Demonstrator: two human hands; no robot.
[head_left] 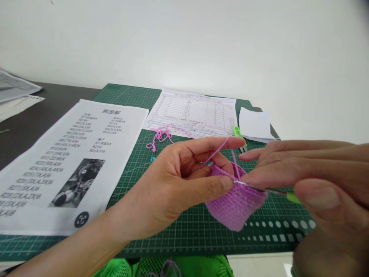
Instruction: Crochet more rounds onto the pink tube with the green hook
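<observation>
My left hand (pixel 196 177) pinches the upper edge of a pink-purple crocheted piece (pixel 235 206), cup-shaped and hanging over the mat. A strand of pink yarn (pixel 217 152) runs over its raised index finger and down to the piece's rim. In my right hand (pixel 311 169) is a crochet hook (pixel 275 191) with a green handle, gripped between thumb and fingers. The metal tip lies at the rim of the crochet, close to my left thumb, with yarn by it. Most of the handle is hidden by my right hand.
A green cutting mat (pixel 178 231) covers the dark table (pixel 69 92). On it lie a printed pattern sheet (pixel 115 127), a table-lined sheet (pixel 193 111), white paper (pixel 255 123), green-handled snips (pixel 238 132), tangled yarn (pixel 161 136) and a small blue ring (pixel 153 159). Below hangs a green mesh bag (pixel 184 267).
</observation>
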